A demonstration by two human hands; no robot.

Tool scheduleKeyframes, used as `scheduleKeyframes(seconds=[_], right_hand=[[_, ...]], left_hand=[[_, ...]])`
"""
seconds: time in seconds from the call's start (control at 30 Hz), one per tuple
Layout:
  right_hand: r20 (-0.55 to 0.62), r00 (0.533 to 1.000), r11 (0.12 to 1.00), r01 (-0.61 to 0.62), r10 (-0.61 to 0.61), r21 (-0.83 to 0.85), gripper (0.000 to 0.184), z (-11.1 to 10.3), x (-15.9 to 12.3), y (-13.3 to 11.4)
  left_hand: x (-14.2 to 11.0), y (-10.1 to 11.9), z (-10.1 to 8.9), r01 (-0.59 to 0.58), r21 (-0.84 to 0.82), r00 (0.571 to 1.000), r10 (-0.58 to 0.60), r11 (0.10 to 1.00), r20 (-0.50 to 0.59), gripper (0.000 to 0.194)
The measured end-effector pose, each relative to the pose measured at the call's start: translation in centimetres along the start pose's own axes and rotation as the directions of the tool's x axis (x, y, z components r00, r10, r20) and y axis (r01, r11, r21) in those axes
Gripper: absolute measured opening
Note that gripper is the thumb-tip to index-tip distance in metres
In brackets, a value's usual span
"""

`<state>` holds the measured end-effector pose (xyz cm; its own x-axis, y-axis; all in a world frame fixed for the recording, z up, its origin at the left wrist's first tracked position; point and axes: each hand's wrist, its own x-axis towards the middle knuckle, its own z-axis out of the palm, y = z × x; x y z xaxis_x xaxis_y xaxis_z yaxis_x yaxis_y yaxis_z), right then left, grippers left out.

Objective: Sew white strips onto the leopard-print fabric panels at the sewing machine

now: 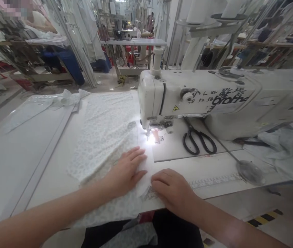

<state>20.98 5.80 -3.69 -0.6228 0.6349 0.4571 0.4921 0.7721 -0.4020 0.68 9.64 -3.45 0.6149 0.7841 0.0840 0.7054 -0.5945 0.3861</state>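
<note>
A white patterned fabric [105, 134] lies on the sewing table [20, 144], running under the needle area of a white sewing machine [213, 96]. My left hand [126, 170] lies flat on the fabric, fingers stretched toward the lit needle [149, 134]. My right hand [171, 189] rests at the fabric's near right edge, fingers curled and pinching the cloth against the table.
Black scissors [198, 139] lie on the machine bed right of the needle. A metal knee-lift lever with a round pad [249, 170] sits further right. More white cloth [285, 148] is piled at the right. Other sewing stations and hanging fabric fill the background.
</note>
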Motion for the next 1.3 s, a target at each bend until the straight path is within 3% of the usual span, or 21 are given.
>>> scheduleKeyframes(seconds=[0.4,0.67,0.8,0.93,1.17,1.3], right_hand=[[-0.006,1.000,0.999,-0.028,0.028,-0.029,0.021,0.6,3.5,4.4],[0.033,0.997,0.986,-0.061,0.067,-0.155,0.024,0.8,6.0,7.2],[0.062,0.996,0.978,-0.046,0.060,-0.202,0.024,0.8,6.5,8.0],[0.081,0.996,0.981,-0.009,0.025,-0.192,0.022,0.7,6.5,8.6],[0.151,0.988,0.999,0.040,-0.035,-0.030,0.020,0.0,6.1,8.9],[0.032,0.999,0.997,0.034,-0.036,0.063,0.018,-0.5,5.4,9.0]], left_hand=[[4.4,-4.5,-1.8,-0.157,0.006,0.988,0.157,0.988,-0.005,0.044],[7.5,-6.9,-3.4,-0.153,0.039,0.988,0.154,0.987,-0.018,0.034],[7.5,-6.3,-3.5,-0.165,0.003,0.985,0.165,0.986,-0.042,0.024],[5.6,-4.2,-2.3,-0.133,-0.163,0.990,0.124,0.978,-0.062,0.024],[4.5,-3.9,-1.9,-0.248,-0.179,0.969,0.245,0.952,-0.039,0.030],[4.6,-4.0,-2.0,-0.256,-0.151,0.967,0.252,0.955,-0.044,0.032]])
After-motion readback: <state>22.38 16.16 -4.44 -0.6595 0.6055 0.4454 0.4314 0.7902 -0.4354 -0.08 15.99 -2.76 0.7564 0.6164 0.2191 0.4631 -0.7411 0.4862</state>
